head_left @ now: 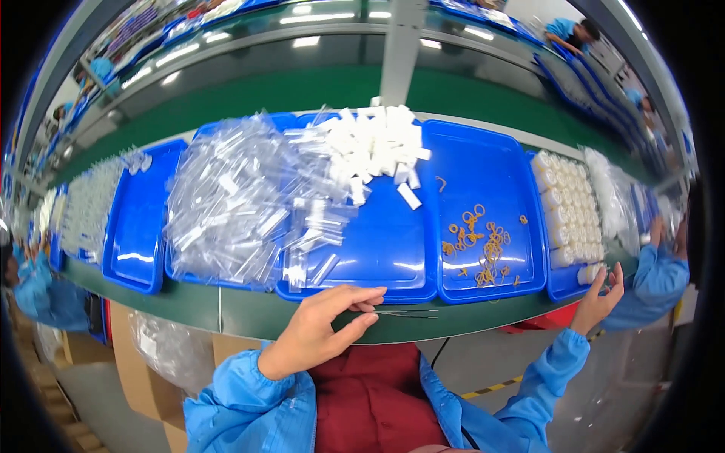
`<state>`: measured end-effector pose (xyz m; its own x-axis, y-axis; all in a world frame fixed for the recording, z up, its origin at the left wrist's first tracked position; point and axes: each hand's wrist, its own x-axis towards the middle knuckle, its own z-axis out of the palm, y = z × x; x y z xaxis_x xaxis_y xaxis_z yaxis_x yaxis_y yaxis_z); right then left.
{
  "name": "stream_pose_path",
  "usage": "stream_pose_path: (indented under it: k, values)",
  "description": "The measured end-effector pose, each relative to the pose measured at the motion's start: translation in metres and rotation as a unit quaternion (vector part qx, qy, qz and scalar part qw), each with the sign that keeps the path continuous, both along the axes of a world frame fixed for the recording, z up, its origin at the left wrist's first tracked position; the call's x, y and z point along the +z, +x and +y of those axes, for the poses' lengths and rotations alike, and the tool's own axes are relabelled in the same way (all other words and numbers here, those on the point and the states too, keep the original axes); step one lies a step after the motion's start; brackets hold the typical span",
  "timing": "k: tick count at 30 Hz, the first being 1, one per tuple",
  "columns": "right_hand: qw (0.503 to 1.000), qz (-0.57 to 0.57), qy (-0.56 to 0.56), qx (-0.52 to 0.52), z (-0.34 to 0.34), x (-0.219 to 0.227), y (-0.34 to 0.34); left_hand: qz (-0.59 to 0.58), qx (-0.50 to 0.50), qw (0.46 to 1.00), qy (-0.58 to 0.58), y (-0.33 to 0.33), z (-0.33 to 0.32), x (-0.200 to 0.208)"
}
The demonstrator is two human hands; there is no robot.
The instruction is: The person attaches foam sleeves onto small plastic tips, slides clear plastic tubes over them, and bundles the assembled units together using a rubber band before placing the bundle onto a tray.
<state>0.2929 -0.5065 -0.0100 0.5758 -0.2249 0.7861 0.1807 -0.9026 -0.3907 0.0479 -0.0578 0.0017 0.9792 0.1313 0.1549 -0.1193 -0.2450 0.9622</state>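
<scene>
My left hand (328,326) hovers at the bench's front edge, fingers bent and thumb apart from them. A pair of thin dark tweezers (408,313) lies just beyond its fingertips; I see no grip on them. At the far right, my right hand (599,303) has thumb and fingers spread beside a short white cylinder (589,274) in the blue tray. The hand is next to this piece, and whether the thumb touches it I cannot tell. Behind it, white cylindrical pieces (566,208) stand in packed rows.
Yellow-brown rubber bands (493,249) lie scattered in a blue tray (472,162). Left of it, another tray (377,260) holds white rectangular pieces (377,143). Clear plastic sleeves (226,204) heap up further left. Co-workers in blue sit at both sides, one sleeve (655,279) close on the right.
</scene>
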Motion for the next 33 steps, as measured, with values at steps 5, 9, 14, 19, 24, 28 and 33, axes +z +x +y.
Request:
stream_pose_path:
  k: [5,9,14,19,24,28,33]
  values:
    - [0.901,0.111,-0.098,0.407,0.205,0.04,-0.019,-0.041,0.043,0.998,0.006,-0.027,0.02,-0.004]
    - [0.815,0.09,-0.27,0.505,0.314,0.03,-0.017,-0.15,0.096,0.979,0.098,-0.053,0.044,0.006]
    - [0.782,0.113,-0.392,0.472,0.328,0.005,-0.017,-0.263,0.35,0.85,0.293,-0.108,0.116,0.021]
    - [0.744,0.147,-0.417,0.5,0.329,0.015,-0.057,-0.132,0.473,0.811,0.318,-0.13,0.236,0.005]
    - [0.739,0.213,-0.387,0.509,0.328,0.023,-0.075,-0.071,0.337,0.732,0.588,-0.08,0.358,0.001]
    - [0.778,0.321,-0.142,0.52,0.331,0.017,-0.096,0.023,0.334,0.629,0.702,-0.039,0.436,-0.008]
    - [0.768,0.381,0.024,0.514,0.327,-0.001,-0.115,0.151,0.416,0.613,0.654,-0.038,0.479,-0.038]
